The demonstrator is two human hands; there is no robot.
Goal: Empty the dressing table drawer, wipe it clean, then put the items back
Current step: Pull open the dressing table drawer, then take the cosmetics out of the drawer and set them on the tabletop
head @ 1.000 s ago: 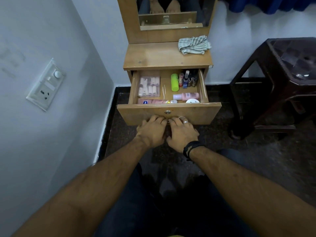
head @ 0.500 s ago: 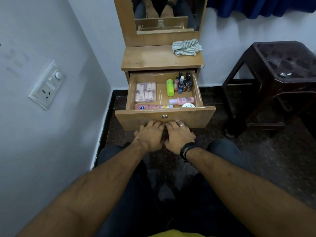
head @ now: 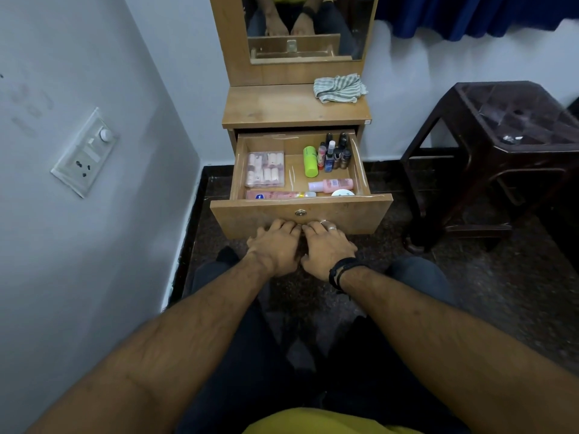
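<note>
The wooden drawer [head: 257,219] of the dressing table stands pulled out. My left hand [head: 275,249] and my right hand [head: 326,249] sit side by side at the lower edge of its front panel, fingers curled under the edge. Inside lie a clear case of pink rolls [head: 265,169], a green tube [head: 310,161], several small dark bottles [head: 336,153], a pink bottle [head: 332,185], a pink tube [head: 275,195] and a white round lid [head: 343,193]. A striped cloth [head: 340,88] lies on the tabletop.
A mirror [head: 307,26] rises behind the tabletop [head: 275,104]. A dark plastic stool [head: 507,145] stands to the right. A wall with a switch and socket plate [head: 86,153] is close on the left. Blue curtain [head: 470,14] hangs at the back right.
The drawer has slid further out towards me with both hands on its lower edge. More of the drawer's inside shows now.
</note>
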